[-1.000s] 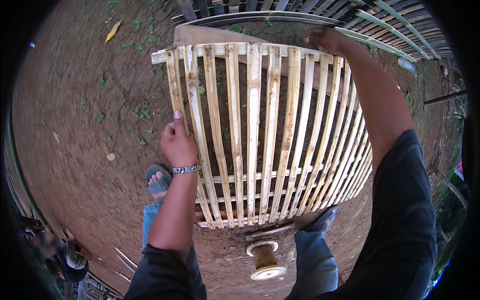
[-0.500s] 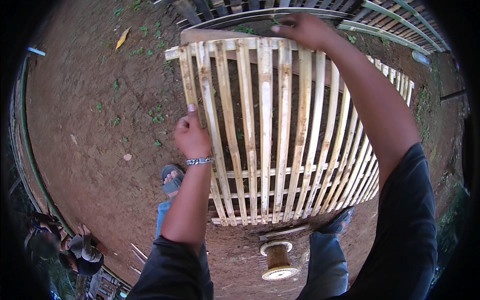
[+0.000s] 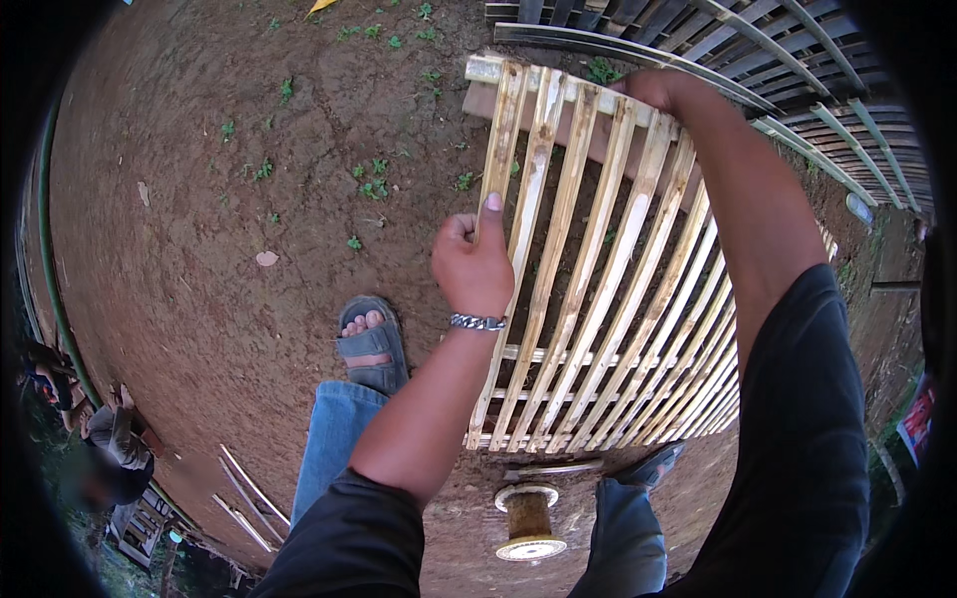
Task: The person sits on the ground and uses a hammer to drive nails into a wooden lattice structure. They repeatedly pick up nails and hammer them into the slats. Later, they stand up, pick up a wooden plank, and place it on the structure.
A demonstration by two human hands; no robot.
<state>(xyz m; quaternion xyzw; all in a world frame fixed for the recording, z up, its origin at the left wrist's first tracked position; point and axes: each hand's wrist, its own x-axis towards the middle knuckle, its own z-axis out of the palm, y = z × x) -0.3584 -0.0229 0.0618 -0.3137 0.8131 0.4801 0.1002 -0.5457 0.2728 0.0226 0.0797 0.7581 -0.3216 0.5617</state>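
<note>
A panel of pale bamboo slats [image 3: 636, 211], fixed side by side across crosspieces, stands tilted in front of me over bare earth. My left hand [image 3: 474, 261] is closed round its leftmost slat, with the thumb lying up along the front. At the far edge, my right hand [image 3: 653, 92] grips the top crosspiece; its fingers are partly hidden behind the slats. A flat brown board [image 3: 481, 101] shows just under that far crosspiece. The panel's near edge comes down between my feet.
Near my feet stands a wooden spool [image 3: 528, 520], with a short stick behind it. Thin sticks [image 3: 254, 493] lie at lower left. Dark slatted panels [image 3: 688, 45] rise at far right. Another person [image 3: 120, 448] sits at the left rim, by a green pole [image 3: 48, 209].
The panel's far left corner now appears further right, as the whole view has shifted. My right hand has lowered onto the far crosspiece, fingers now behind it. The left hand keeps its grip.
</note>
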